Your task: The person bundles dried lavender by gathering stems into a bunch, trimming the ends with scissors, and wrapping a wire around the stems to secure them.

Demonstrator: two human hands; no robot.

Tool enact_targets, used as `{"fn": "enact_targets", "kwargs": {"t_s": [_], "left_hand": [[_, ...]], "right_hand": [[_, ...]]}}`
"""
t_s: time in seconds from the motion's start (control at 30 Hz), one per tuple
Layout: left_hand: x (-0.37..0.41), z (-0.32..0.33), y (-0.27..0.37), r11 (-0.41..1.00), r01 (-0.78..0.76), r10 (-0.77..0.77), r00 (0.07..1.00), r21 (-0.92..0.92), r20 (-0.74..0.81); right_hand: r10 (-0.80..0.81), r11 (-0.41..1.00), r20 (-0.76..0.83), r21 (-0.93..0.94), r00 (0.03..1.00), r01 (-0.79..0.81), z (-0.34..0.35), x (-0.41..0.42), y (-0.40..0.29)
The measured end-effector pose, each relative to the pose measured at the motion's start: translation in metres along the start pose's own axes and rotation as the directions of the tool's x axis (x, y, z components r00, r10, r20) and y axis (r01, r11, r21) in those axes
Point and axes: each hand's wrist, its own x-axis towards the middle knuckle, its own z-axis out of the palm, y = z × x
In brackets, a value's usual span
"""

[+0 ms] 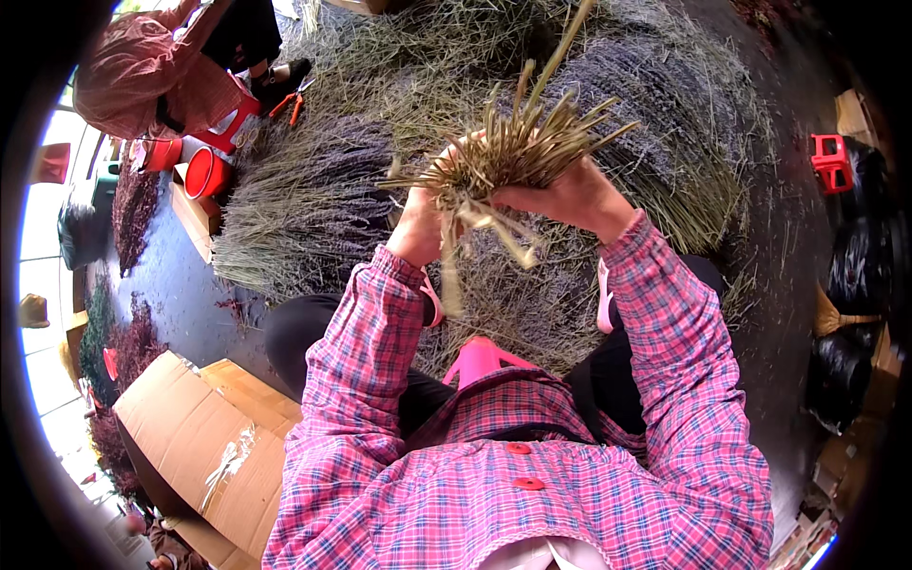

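Both of my hands grip a bundle of dried stems (527, 146), its cut ends fanned up towards me. My left hand (427, 206) is around the bundle's left side, its fingers partly hidden by the stems. Around the right side lies my right hand (573, 196), thumb across the stems. A pale, blurred strip (491, 217) hangs from the bundle near my left hand. Below and around my hands, heaps of dried lavender (306, 206) cover the floor, with another purple pile (641, 114) to the right. The bundle's far end is hidden.
A co-worker in a red top (153, 78) is at the upper left, near orange-handled shears (291, 103) and a red bucket (206, 173). A large cardboard box (192, 442) stands at my left. A pink stool (479, 360) is between my legs; a red stool (831, 164) stands far right.
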Motion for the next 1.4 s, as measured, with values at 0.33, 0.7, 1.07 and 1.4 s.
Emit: {"fn": "enact_targets", "kwargs": {"t_s": [0.33,0.7,1.07,1.4], "left_hand": [[0.02,-0.026,-0.026,0.902,-0.079,0.118,0.991,0.425,-0.064],[0.031,-0.033,-0.044,0.997,0.074,-0.074,0.995,-0.012,-0.059],[0.014,-0.012,-0.005,0.966,0.038,-0.012,0.995,0.257,-0.1],[0.008,0.017,0.017,0.896,-0.056,0.087,0.995,0.441,-0.05]], "right_hand": [[0.153,0.985,0.018,0.075,0.988,-0.154,0.024,-0.005,0.026],[0.249,0.936,0.093,0.234,0.964,-0.264,0.054,-0.026,0.069],[0.044,0.967,0.016,0.249,0.999,-0.046,0.021,-0.011,0.036],[0.141,0.954,-0.005,0.267,0.99,-0.134,0.007,0.001,0.015]]}}
